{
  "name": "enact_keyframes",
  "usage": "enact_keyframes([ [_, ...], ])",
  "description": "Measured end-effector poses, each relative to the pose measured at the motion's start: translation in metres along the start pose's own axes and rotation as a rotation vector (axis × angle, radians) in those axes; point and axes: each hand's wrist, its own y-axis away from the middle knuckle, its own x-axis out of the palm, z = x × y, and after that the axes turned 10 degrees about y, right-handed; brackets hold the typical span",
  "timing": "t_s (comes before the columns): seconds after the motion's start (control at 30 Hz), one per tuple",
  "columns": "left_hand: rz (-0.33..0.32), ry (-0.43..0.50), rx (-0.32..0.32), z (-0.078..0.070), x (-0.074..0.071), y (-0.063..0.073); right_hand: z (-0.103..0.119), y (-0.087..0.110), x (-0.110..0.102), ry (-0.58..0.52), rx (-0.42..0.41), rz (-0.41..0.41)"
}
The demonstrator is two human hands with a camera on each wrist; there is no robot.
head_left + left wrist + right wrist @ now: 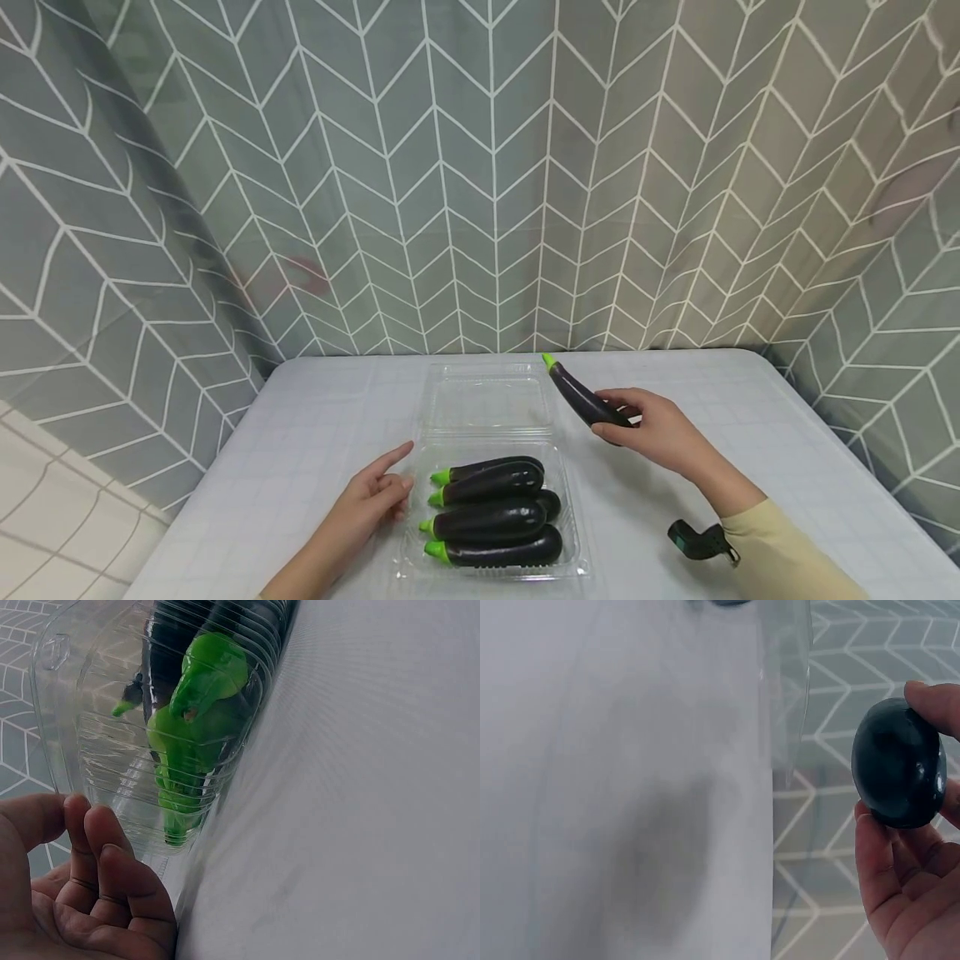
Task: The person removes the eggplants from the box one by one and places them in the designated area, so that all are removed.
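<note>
My right hand point(652, 429) grips an eggplant point(581, 396) near its blunt end, above the table's right half. Its green stem tip points away and to the left. In the right wrist view the eggplant's dark rounded end point(896, 765) sits between thumb and fingers. A clear plastic clamshell box point(573, 533) lies opened out, its lid point(487, 404) folded back flat. Inside, several glossy eggplants point(491, 521) lie side by side, green stems to the left. My left hand point(371, 496) pinches the box's left rim, index finger extended; in the left wrist view, fingertips meet at the rim point(45, 750).
A white cloth covers the table point(322, 417). Grey chevron-patterned curtains point(487, 183) hang behind and at the sides. A black wrist device point(701, 542) is worn at the right sleeve point(783, 550).
</note>
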Motion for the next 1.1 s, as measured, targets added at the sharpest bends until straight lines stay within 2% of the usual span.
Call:
enact_keyframes([
  [0.43,0.018,0.022,0.003,0.002,0.0,0.001,-0.04,0.02,-0.012,0.037,0.113,-0.036],
  [0.6,0.012,0.028,-0.006,0.001,0.0,0.001,-0.05,0.022,-0.009,0.036,0.133,-0.03],
  [1.1,0.012,0.038,-0.003,0.001,0.0,0.0,-0.066,0.025,0.005,0.048,0.264,0.017],
])
